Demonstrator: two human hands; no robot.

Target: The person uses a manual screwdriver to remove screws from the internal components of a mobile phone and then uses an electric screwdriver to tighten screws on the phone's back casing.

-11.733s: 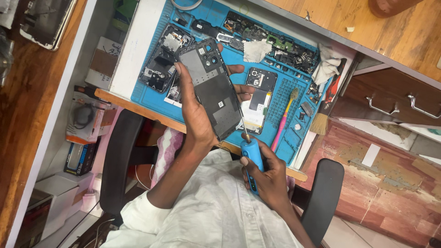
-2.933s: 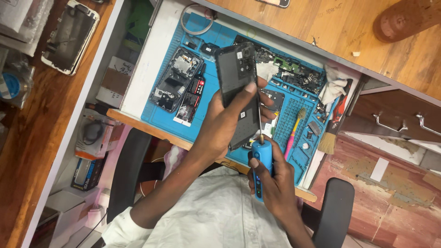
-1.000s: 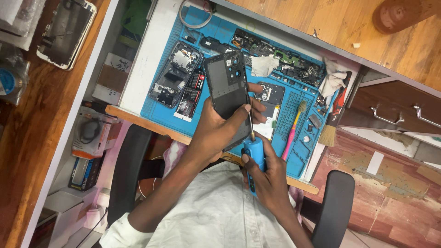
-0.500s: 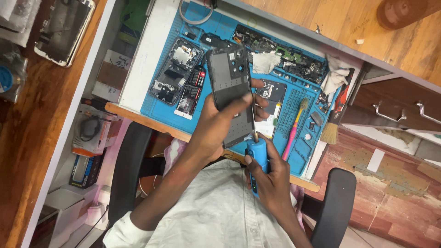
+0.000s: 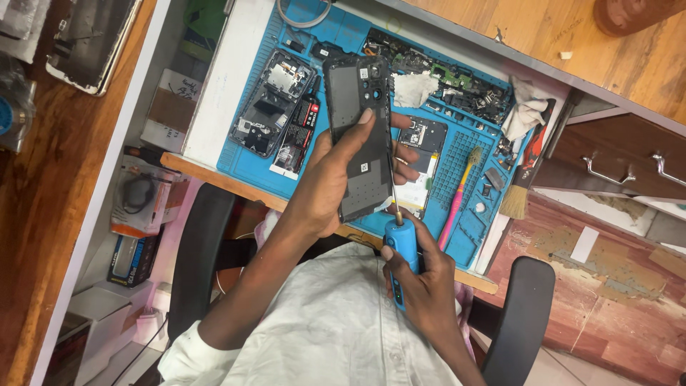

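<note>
At nine o'clock on the blue mat (image 5: 250, 168) lies an opened phone (image 5: 274, 102). Centre: the left hand (image 5: 336, 179) wraps fully around the dark phone frame (image 5: 359, 132), lifted over the mat. At five o'clock the right hand (image 5: 421, 286) fists the blue screwdriver (image 5: 400, 246), shaft running up along the frame's right edge. Pink brush (image 5: 457, 200) at three o'clock.

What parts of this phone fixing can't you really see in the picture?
Head view only:
- The phone back cover: its lower left is hidden by the left hand holding it.
- The blue screwdriver: much of its handle is wrapped by the right hand; the tip's contact point is too small to tell.
- The screws and small parts on the blue repair mat are too tiny to identify.
- The cable loop is cut off by the top edge.
</note>
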